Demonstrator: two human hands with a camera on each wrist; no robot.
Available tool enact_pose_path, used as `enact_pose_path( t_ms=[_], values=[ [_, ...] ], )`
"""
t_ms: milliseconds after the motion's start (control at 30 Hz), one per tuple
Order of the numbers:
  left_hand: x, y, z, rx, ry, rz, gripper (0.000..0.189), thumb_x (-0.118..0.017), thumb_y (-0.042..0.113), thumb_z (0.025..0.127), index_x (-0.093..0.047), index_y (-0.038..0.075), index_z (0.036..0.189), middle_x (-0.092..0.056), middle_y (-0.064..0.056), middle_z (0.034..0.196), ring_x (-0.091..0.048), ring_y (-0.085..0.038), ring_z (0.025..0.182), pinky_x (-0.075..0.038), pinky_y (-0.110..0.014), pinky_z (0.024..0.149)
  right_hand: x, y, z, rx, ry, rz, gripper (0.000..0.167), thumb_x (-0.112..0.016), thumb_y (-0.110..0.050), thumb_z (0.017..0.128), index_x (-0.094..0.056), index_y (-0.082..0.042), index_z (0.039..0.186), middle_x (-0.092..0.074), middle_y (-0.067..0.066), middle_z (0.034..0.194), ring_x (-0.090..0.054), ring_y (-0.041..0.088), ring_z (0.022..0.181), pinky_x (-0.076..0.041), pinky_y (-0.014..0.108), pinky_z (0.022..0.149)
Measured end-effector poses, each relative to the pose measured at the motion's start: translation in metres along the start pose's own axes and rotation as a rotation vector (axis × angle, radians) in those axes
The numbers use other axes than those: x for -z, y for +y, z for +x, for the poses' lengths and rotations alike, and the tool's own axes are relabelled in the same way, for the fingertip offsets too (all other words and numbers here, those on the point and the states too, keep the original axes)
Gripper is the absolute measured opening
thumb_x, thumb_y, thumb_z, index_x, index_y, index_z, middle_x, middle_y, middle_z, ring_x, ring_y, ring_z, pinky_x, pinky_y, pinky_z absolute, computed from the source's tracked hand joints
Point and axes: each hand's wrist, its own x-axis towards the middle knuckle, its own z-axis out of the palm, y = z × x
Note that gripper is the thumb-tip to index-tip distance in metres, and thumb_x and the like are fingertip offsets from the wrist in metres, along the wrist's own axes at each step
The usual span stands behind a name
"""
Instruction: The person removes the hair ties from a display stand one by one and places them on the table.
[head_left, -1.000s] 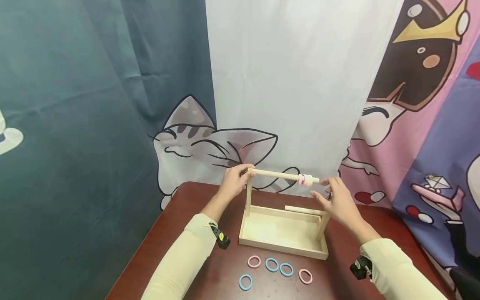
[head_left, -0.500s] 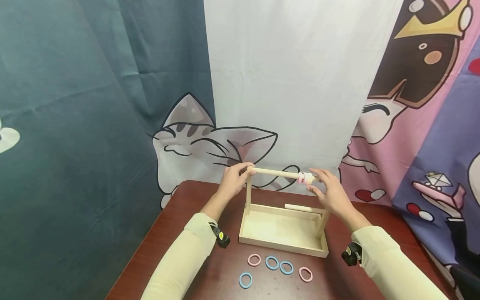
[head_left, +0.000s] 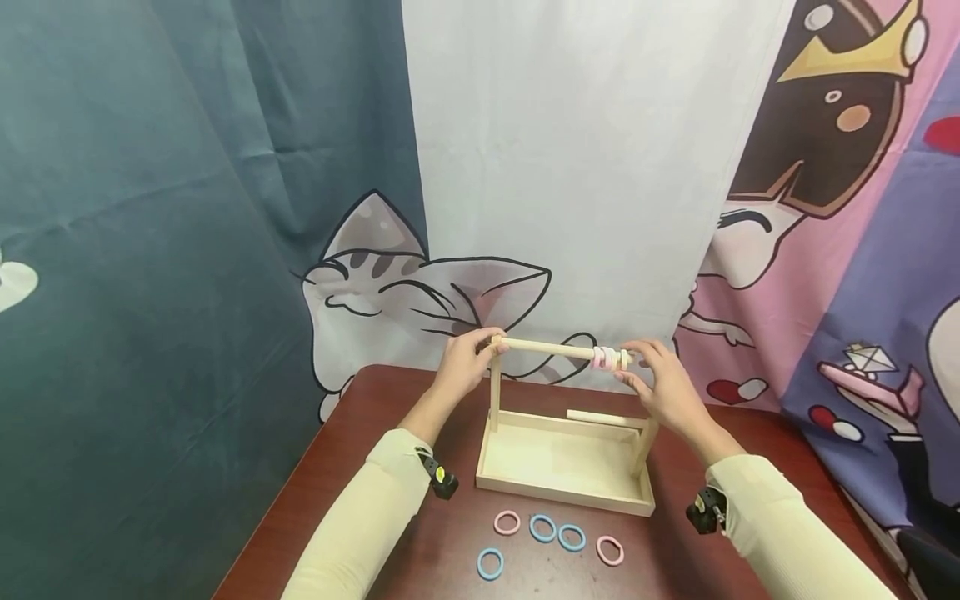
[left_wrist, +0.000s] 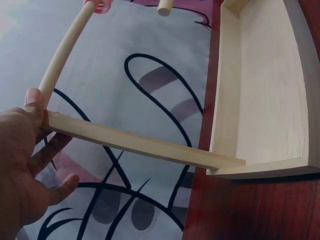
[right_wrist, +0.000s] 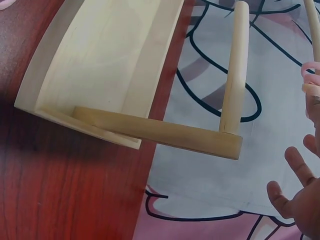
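the rod (head_left: 551, 347) runs left to right; the left hand (head_left: 462, 363) pinches its post (head_left: 495, 392) up top, the right hand (head_left: 666, 387) the outermost ring (head_left: 624, 360), by the free end.

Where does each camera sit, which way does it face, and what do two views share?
Head: worn on the head, facing forward and down at the tray; left hand, right hand and sleeves show.
Left wrist: on that wrist, facing the taller post and tray; left hand cut by left edge.
Right wrist: on that wrist, facing the shorter post and tray; right hand cut by right edge.
Both wrist views share the tray.
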Motion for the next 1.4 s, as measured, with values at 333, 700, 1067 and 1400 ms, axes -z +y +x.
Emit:
enact_pose_path(
  t_ms=[333, 700, 1067, 1400],
  values=[
    [0.000, -0.003, -0.002, 0.002, -0.009, 0.003, 0.036, -0.077, 0.046, 0.097, -0.082, 0.025, 0.125, -0.078, 0.001, 0.092, -0.058, -0.017, 0.078, -0.050, -0.033, 0.072, 0.003, 0.001, -0.007, -0.063, 0.015, -0.006, 0.046, -0.083, -0.009, 0.099, -0.063, 0.001, 0.139, -0.064, 0.027, 0.131, -0.071, 0.051, 0.108, -0.058, 0.068, 0.089],
    [0.001, -0.003, -0.001, -0.023, 0.001, 0.012, 0.038, -0.078, 0.045, 0.095, -0.082, 0.022, 0.125, -0.077, 0.000, 0.091, -0.057, -0.016, 0.076, -0.049, -0.031, 0.069, 0.011, -0.003, -0.014, -0.158, 0.044, -0.030, 0.040, -0.087, -0.008, 0.096, -0.066, -0.002, 0.130, -0.075, 0.025, 0.122, -0.075, 0.048, 0.104, -0.060, 0.060, 0.079],
    [0.001, -0.002, 0.000, -0.032, 0.002, 0.007, 0.035, -0.079, 0.043, 0.095, -0.082, 0.023, 0.123, -0.078, -0.001, 0.092, -0.058, -0.017, 0.078, -0.048, -0.032, 0.070, 0.020, -0.001, -0.021, -0.129, 0.024, -0.043, 0.033, -0.091, -0.005, 0.090, -0.073, -0.004, 0.118, -0.078, 0.011, 0.101, -0.074, 0.024, 0.079, -0.055, 0.028, 0.066],
    [0.002, -0.001, 0.000, -0.016, -0.004, 0.019, 0.035, -0.077, 0.045, 0.096, -0.082, 0.026, 0.124, -0.078, -0.001, 0.093, -0.058, -0.018, 0.079, -0.050, -0.033, 0.073, 0.022, 0.002, -0.036, -0.074, -0.007, -0.103, 0.037, -0.096, -0.016, 0.087, -0.077, -0.006, 0.118, -0.078, 0.004, 0.097, -0.074, 0.023, 0.084, -0.058, 0.045, 0.075]
  ],
)
